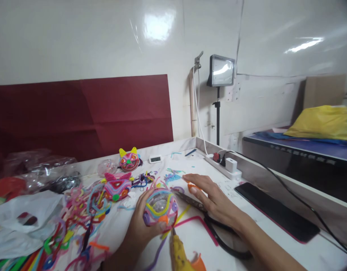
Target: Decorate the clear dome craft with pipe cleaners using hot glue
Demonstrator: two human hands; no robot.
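My left hand (pixel 143 222) is wrapped round a clear ball (pixel 160 205) decorated with pink, yellow, blue and purple strips and an orange piece at its lower edge. To its right, my right hand (pixel 210 194) has its fingers stretched forward, with a small orange strip (pixel 194 186) between thumb and forefinger. Scissors (pixel 190 201) with black handles lie beneath this hand, blades towards the ball. A yellow tapered tool (pixel 179 250) with a dark tip points up at the ball from below. A bent pink strip (pixel 200 218) lies between the ball and the scissors.
Two decorated balls with ears, one pink-eared (pixel 117 188) and one yellow-eared (pixel 130 160), stand behind. Coloured strips (pixel 77 210) and a white plastic bag (pixel 26 220) crowd the left. A phone (pixel 276 210), a power strip (pixel 224 167) and a cable (pixel 292 197) are at right.
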